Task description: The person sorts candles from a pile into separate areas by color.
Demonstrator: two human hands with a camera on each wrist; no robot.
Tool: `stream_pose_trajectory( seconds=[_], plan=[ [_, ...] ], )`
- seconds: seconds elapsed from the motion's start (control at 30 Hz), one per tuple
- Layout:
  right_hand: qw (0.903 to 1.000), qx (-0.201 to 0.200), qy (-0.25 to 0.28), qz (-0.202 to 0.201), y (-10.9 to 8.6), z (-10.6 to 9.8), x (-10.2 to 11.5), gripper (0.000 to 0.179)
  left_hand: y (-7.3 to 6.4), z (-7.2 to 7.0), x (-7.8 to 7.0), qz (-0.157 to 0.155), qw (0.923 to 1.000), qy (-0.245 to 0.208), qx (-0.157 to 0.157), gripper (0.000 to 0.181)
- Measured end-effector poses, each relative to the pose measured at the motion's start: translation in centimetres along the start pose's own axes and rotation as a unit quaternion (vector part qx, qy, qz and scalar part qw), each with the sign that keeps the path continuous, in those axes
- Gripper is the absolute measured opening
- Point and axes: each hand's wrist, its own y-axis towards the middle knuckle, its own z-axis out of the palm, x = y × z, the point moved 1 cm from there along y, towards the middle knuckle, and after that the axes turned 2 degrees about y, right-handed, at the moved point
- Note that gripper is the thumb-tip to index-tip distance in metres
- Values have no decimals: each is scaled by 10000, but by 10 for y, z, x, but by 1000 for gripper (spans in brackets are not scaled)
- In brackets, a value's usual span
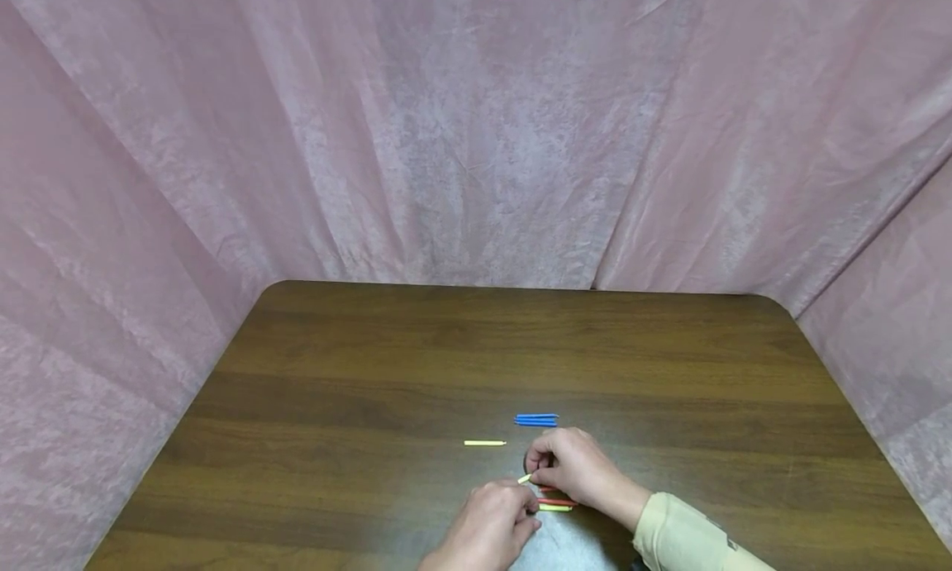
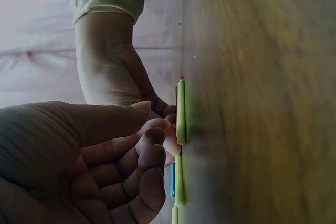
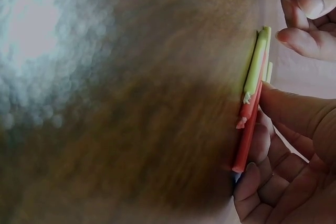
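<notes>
My right hand [image 1: 582,469] pinches a slim yellow candle [image 1: 525,478] between thumb and fingers, low over the table; its far end is hidden by the fingers. Just below lie red candles [image 1: 558,502], partly covered by the hands, and another yellow candle [image 1: 555,509]. In the right wrist view a yellow candle [image 3: 256,66] lies against a red candle [image 3: 244,148], wicks showing on some ends. My left hand [image 1: 492,517] rests beside this group, fingers loosely bent; the left wrist view shows nothing between its thumb and fingertips.
Farther back, several blue candles [image 1: 535,421] lie side by side. A single yellow candle [image 1: 484,443] lies to their left. The brown wooden table [image 1: 335,373] has rounded far corners, and pink curtains [image 1: 476,141] hang around it.
</notes>
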Motion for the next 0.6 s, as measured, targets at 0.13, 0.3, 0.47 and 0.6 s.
stream_pose_trajectory(
  seconds=[0.13,0.3,0.47,0.6],
  plan=[
    [10000,-1,-24,36,0,0,0,24,-1,1,1,32,10000,-54,-77,12],
    [9999,-38,-93,63,0,0,0,21,-1,0,2,28,9998,-176,-65,12],
    [9999,-61,-59,106,1,-1,1,19,0,-1,1,27,9996,-265,-26,11],
    [9998,-102,44,150,1,-2,1,17,0,-1,0,18,9997,-257,-35,12]
  ],
)
